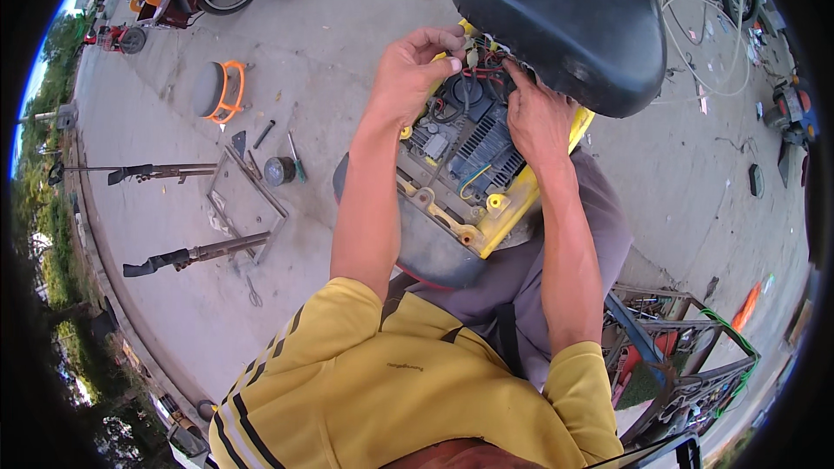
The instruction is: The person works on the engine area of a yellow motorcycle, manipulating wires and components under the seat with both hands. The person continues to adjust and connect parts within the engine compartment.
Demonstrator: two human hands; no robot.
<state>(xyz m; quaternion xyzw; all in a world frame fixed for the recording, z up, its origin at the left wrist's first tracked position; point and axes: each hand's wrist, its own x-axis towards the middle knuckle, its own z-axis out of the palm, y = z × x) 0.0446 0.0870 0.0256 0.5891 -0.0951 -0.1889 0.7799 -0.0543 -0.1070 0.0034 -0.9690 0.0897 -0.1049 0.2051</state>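
Wires (492,75) and a finned box (486,152) fill a yellow frame (526,195), left fingers (445,67) bent, right forefinger (519,78) extended, their grip unclear.

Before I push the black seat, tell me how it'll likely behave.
The black seat may feel slippery; its surface looks smooth and glossy. Its full, rounded form suggests it holds shape rather than flops. Being far wider than the right hand, it could be awkward to grip.

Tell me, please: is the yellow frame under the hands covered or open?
Open: inside the yellow frame, the ribbed grey box and wires lie exposed.
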